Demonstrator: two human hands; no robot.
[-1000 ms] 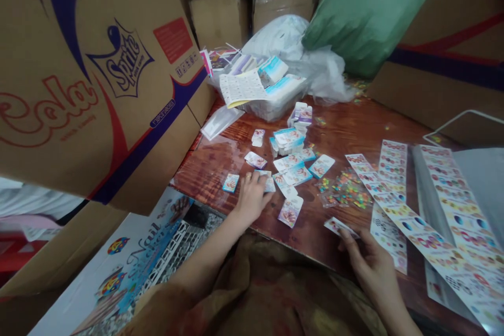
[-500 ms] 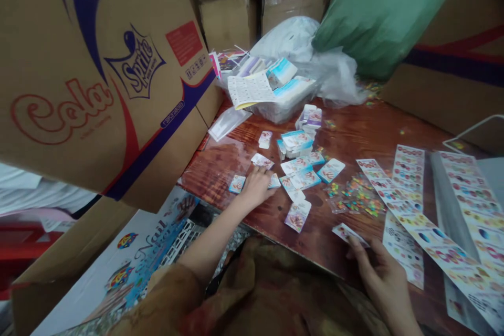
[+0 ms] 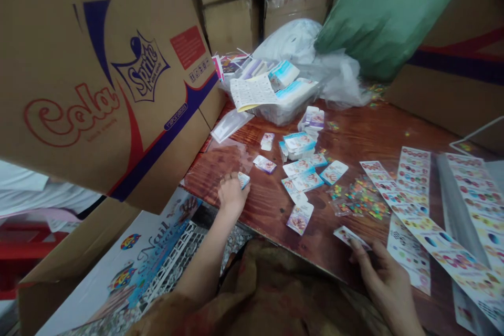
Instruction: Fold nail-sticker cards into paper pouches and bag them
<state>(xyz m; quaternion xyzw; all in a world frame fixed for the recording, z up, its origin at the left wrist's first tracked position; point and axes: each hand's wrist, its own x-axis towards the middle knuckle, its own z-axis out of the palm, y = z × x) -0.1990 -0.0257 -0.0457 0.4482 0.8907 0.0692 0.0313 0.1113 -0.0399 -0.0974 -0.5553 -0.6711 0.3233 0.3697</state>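
Observation:
My left hand is closed at the table's near left edge. Its fingers wrap round a small blue-and-white box, mostly covered by the hand. At the lower right, my right hand pinches a small white printed packet between thumb and fingers. Between the hands lies a purple-and-white box near the front edge. Several small blue boxes are grouped beyond it, with another stack behind. A purple-printed box lies apart, further in from my left hand.
Clear bags of colourful candy lie right of the boxes. Long sticker strips cover the table's right side. A plastic tub with cards and boxes stands at the back. A large carton blocks the left.
My left hand has drawn left and toward the table's edge with the blue box. The purple-printed box it covered now lies free. My right hand has barely moved.

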